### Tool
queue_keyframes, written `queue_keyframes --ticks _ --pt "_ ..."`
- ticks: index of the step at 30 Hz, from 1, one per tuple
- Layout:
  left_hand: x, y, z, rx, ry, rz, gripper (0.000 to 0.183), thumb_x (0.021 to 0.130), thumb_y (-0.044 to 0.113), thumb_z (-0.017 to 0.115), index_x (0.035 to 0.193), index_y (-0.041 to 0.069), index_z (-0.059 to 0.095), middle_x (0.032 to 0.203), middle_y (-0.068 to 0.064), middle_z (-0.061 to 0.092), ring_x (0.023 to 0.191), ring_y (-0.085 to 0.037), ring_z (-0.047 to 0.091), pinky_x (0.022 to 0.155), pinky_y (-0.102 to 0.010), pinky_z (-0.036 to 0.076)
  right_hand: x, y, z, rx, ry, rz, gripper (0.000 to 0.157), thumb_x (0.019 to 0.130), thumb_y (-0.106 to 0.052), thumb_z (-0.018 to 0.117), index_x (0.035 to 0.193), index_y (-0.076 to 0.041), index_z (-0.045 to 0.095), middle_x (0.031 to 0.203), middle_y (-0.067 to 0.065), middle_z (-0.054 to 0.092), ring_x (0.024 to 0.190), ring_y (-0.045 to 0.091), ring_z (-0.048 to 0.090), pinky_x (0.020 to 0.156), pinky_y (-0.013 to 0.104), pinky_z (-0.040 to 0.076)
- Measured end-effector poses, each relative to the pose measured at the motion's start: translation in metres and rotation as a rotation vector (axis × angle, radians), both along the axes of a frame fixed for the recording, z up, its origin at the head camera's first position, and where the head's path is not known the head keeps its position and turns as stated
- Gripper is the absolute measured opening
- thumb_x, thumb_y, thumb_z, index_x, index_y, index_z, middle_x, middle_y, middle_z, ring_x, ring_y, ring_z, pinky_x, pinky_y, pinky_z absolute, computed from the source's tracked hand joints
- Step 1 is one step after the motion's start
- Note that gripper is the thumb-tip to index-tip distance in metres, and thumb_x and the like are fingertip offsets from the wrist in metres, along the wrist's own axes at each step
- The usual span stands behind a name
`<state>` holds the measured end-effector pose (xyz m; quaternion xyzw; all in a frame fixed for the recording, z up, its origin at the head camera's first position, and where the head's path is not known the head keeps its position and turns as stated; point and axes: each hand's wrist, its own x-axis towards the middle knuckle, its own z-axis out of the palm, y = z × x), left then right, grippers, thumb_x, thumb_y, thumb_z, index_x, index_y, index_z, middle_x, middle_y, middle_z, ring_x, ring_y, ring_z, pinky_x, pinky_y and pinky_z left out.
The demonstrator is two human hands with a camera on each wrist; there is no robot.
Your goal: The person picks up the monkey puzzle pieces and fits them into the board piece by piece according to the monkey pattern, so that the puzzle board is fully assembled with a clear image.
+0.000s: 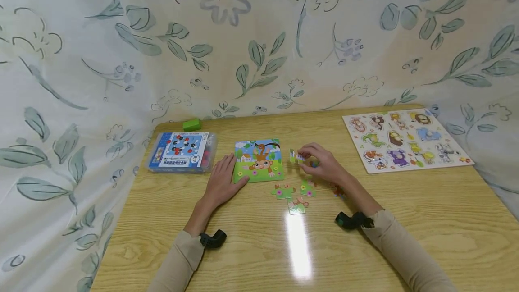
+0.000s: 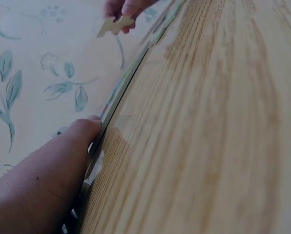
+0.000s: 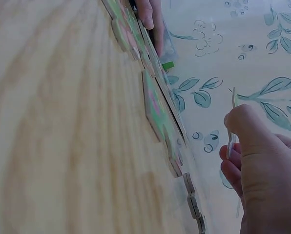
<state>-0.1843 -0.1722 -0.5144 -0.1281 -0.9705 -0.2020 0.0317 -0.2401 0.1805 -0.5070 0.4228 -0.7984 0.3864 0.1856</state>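
Observation:
My right hand (image 1: 322,162) pinches a jigsaw piece (image 1: 296,157) between thumb and fingers, raised off the table beside the monkey picture board (image 1: 265,175). In the left wrist view the piece (image 2: 111,26) shows its pale back and notched edge; the right wrist view has it nearly edge-on. My left hand (image 1: 220,181) lies along the board's left side, fingers extended and thumb at the lower left corner. Loose jigsaw pieces lie below and right of the board, among them a green one with a flower (image 1: 284,192) and one near the front (image 1: 297,207). Others are partly hidden under my right hand.
A clear plastic case with a molecule picture (image 1: 182,150) stands at the left, a green block (image 1: 192,125) behind it. An animal peg puzzle board (image 1: 365,123) lies at the right. Floral cloth (image 1: 259,35) hangs along the table's back edge.

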Motion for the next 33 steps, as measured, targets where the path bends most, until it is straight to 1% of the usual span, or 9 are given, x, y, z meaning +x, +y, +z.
queue_keyframes --ticks 4,11,17,21,26,33 --pt "-0.0001 -0.0002 0.0009 0.007 -0.003 -0.004 0.082 0.091 0.057 0.053 0.152 0.006 0.032 0.159 -0.012 0.029 0.149 -0.032 0.023 0.120 -0.052 0.022 -0.0006 0.0001 -0.0018 -0.006 0.015 0.005 0.046 0.071 0.001 0.080 0.115 -0.001 0.065 0.111 0.013 0.061 0.088 0.021 0.065 0.074 0.031 0.057" --pt "-0.0012 -0.0005 0.0000 -0.012 -0.030 0.002 0.083 0.092 0.060 0.050 0.153 0.008 0.029 0.161 -0.010 0.026 0.150 -0.029 0.021 0.121 -0.050 0.020 -0.0006 0.0012 -0.0018 -0.007 0.024 0.007 0.047 0.070 0.001 0.079 0.115 -0.001 0.065 0.111 0.013 0.060 0.088 0.021 0.064 0.074 0.029 0.056" --pt "-0.0020 -0.0008 -0.0013 -0.010 -0.015 0.000 0.083 0.092 0.060 0.050 0.152 0.008 0.031 0.160 -0.011 0.027 0.150 -0.030 0.022 0.121 -0.051 0.021 -0.0011 0.0012 -0.0019 -0.011 0.043 0.012 0.046 0.071 0.002 0.078 0.115 0.000 0.066 0.111 0.014 0.060 0.087 0.022 0.064 0.073 0.029 0.056" --pt "-0.0019 -0.0015 -0.0034 -0.016 -0.017 -0.001 0.084 0.092 0.062 0.049 0.153 0.008 0.030 0.160 -0.011 0.027 0.150 -0.030 0.021 0.121 -0.050 0.020 -0.0026 0.0005 -0.0040 -0.027 0.064 0.049 0.045 0.070 0.004 0.077 0.114 0.003 0.067 0.109 0.017 0.061 0.084 0.024 0.064 0.069 0.030 0.056" --pt "-0.0020 -0.0011 -0.0051 -0.011 -0.020 0.002 0.084 0.091 0.062 0.049 0.153 0.008 0.030 0.160 -0.011 0.027 0.150 -0.030 0.021 0.122 -0.049 0.020 -0.0054 -0.0003 -0.0053 -0.041 0.080 0.099 0.045 0.072 0.007 0.075 0.115 0.008 0.066 0.107 0.020 0.063 0.081 0.025 0.065 0.067 0.029 0.057" --pt "-0.0024 -0.0031 -0.0045 -0.014 -0.031 -0.001 0.084 0.091 0.062 0.049 0.153 0.009 0.029 0.161 -0.010 0.026 0.150 -0.029 0.020 0.122 -0.049 0.019 -0.0061 -0.0032 -0.0038 -0.045 0.127 0.098 0.041 0.072 0.005 0.075 0.112 0.009 0.068 0.107 0.022 0.066 0.078 0.024 0.067 0.059 0.029 0.055"
